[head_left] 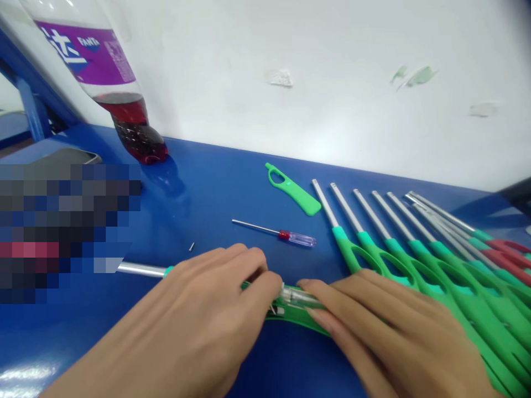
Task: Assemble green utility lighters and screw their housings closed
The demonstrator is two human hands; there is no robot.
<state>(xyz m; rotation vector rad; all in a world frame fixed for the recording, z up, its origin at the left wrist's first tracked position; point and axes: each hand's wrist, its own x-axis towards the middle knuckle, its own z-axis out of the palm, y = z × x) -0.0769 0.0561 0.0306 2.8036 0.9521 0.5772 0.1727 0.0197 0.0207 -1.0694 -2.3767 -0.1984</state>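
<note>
A long-nosed green lighter [298, 321] lies sideways on the blue table, its casing opened so that a clear inner part [295, 294] shows. My left hand [215, 309] curls over its middle, thumb and fingers closed near the clear part; the metal tube [143, 270] sticks out to the left. On the handle end, my right hand [381, 326] pinches the casing and the clear part between thumb and fingers. Both palms hide much of the lighter. Beyond the hands lie a small screwdriver [286, 235], a loose green casing half [296, 193] and a tiny screw [191, 246].
Several green lighters [398, 265] and some red ones [508, 251] lie in a slanted row at right. A Fanta bottle [136, 124] with dark red drink stands at back left, by the white wall [332, 72]. A dark object [62, 157], partly pixelated, sits at left.
</note>
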